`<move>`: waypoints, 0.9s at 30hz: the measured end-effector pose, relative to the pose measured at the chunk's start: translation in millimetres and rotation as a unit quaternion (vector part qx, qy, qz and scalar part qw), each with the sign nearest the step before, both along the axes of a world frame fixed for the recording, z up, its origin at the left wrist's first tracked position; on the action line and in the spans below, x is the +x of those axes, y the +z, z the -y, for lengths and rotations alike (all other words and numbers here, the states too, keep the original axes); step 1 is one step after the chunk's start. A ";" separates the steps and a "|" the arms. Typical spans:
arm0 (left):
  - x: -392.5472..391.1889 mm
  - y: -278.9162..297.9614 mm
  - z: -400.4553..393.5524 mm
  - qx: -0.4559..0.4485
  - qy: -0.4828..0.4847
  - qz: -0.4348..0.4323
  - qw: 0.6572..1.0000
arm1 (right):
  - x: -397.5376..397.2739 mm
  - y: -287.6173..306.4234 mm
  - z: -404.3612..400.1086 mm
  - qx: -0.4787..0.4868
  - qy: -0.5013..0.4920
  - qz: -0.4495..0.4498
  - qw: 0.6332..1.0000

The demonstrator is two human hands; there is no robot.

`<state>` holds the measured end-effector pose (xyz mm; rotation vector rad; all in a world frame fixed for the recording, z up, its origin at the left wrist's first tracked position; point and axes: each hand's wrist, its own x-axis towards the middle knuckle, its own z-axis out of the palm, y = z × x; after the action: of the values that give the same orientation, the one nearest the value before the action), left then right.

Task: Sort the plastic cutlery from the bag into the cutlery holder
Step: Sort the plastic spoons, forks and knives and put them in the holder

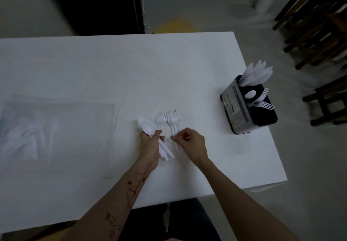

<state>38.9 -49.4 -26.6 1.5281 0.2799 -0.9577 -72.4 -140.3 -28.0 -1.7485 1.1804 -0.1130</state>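
So the person is standing at a white worktop (112,68) and holding a mixed bunch mid-sort. The left hand (150,145) is gripping a bundle of spoons (148,127) and handles, just left of centre, while the right hand (189,141) is pinching the handles of a fan of forks (170,118) right beside it. Both hands are closed on cutlery, close together but not touching. The clear bag (56,126) is lying flat at the left of the frame with more white pieces showing through it, well apart from the cutlery holder (238,107) sitting at the right, near the worktop edge. The holder is already carrying knives (256,73) in the far compartment, plus a spoon and a few forks nearer. What's bugging me: those forks are splaying out, so I reckon one could be slipping loose on the way over, or landing in the spoon slot. The holder is also looking close enough to the edge to get nudged off.
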 end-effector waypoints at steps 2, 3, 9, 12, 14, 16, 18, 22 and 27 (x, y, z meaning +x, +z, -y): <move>4.1 -1.4 -4.7 0.004 0.010 0.002 1.000 | 8.9 -4.3 -3.0 -0.094 -0.009 -0.086 0.992; 5.8 -1.9 -7.2 0.007 0.011 0.003 1.000 | 13.1 -6.4 -5.1 -0.114 0.009 -0.120 0.986; 12.0 -1.9 -19.4 0.019 0.005 0.012 1.000 | 13.7 -16.2 -1.5 -0.130 0.005 -0.132 0.983; 14.9 -1.1 -22.7 0.024 0.000 0.018 1.000 | 2.7 -14.6 8.8 -0.128 -0.046 -0.129 0.982; 15.9 -0.5 -24.2 0.027 0.004 0.018 0.999 | -0.3 -11.9 9.8 -0.147 -0.047 -0.143 0.978; 16.2 0.9 -25.0 0.022 0.009 0.017 1.000 | 3.5 -8.9 4.5 -0.207 -0.015 -0.163 0.965; 15.9 3.1 -25.9 0.013 0.014 0.013 1.000 | 14.1 -10.4 -5.4 -0.272 0.069 -0.119 0.952; 17.3 5.2 -30.7 0.018 0.012 0.020 1.000 | 33.0 -24.7 -24.9 -0.342 0.293 -0.046 0.892; 19.0 6.8 -31.4 -0.013 0.003 -0.002 1.000 | 10.8 -32.3 -11.5 -0.339 0.282 -0.078 0.894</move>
<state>57.9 -18.0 -19.9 1.5008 0.2746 -0.9569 -61.6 -128.8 -60.3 -2.7039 0.7216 -0.0321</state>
